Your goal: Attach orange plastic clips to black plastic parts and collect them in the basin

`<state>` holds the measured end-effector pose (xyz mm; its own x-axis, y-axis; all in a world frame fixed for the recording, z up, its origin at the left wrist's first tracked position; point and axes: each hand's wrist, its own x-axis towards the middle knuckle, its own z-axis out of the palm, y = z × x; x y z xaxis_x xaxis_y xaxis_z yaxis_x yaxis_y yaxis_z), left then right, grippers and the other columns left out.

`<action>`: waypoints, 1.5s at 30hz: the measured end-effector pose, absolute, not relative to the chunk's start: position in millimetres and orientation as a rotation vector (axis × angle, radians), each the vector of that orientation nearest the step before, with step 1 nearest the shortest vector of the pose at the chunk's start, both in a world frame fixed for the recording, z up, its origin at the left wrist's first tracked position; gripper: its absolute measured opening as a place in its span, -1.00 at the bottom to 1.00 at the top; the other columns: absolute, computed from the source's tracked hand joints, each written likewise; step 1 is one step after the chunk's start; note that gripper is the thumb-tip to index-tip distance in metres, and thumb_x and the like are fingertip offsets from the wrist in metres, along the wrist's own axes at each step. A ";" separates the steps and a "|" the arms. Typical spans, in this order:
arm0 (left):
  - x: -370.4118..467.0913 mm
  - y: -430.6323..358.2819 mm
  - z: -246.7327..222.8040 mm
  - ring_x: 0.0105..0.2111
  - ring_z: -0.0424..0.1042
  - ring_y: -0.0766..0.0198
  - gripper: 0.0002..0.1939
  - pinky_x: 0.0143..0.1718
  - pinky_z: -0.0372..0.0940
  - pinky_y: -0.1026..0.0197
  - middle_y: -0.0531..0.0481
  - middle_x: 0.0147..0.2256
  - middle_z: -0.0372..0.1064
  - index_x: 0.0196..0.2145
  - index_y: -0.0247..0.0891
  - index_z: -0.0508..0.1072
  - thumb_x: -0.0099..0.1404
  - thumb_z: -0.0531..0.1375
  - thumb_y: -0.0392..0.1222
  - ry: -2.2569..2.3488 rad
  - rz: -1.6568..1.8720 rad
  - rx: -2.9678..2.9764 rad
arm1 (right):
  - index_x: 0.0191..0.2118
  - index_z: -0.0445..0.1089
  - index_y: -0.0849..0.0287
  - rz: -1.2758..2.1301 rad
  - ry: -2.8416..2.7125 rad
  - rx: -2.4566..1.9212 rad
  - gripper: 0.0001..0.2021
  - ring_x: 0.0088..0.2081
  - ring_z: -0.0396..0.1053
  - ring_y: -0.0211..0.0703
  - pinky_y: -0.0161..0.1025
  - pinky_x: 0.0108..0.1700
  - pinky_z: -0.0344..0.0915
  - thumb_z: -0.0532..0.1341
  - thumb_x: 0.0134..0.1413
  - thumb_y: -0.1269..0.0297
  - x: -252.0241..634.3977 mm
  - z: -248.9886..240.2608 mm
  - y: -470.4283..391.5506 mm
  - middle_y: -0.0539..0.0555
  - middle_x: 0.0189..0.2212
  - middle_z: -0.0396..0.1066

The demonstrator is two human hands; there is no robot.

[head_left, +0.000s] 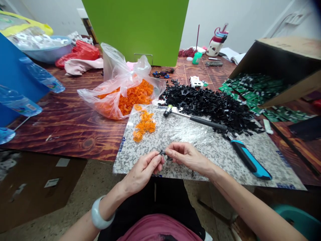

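Close to the front edge of the speckled board (213, 167), my two hands meet over a small black part (162, 152). My left hand (144, 169) pinches it between thumb and forefinger. The fingertips of my right hand (187, 155) are closed on its other end. Most of the part is hidden by fingers, so its exact shape cannot be made out. Just beyond are loose orange plastic pieces (144, 125), a pile of thin clear strips (192, 132) and a small hammer (193, 117). A blue-and-black utility knife (250, 160) lies to the right.
A heap of black plastic parts (205, 100) covers the board's back. Behind left stands a plastic bag (112, 97) of orange pieces. At right, a cardboard box (288, 53) spills green circuit boards (253, 88). A green panel (135, 30) rises at the back; plastic bottles (42, 75) are at left.
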<state>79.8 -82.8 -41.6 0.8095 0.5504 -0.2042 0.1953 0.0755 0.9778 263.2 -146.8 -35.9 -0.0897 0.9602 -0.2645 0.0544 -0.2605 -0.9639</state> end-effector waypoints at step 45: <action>40.7 -66.6 -50.1 -0.54 0.26 0.45 -0.66 -0.54 0.07 0.38 0.04 -0.47 0.35 -0.27 -0.36 0.46 0.20 0.21 0.02 0.809 0.563 0.849 | -0.24 0.51 0.14 0.059 -2.077 -1.981 -0.81 -0.15 0.30 0.01 -0.17 -0.19 0.04 0.13 0.15 0.32 279.2 -60.7 15.4 0.17 -0.24 0.47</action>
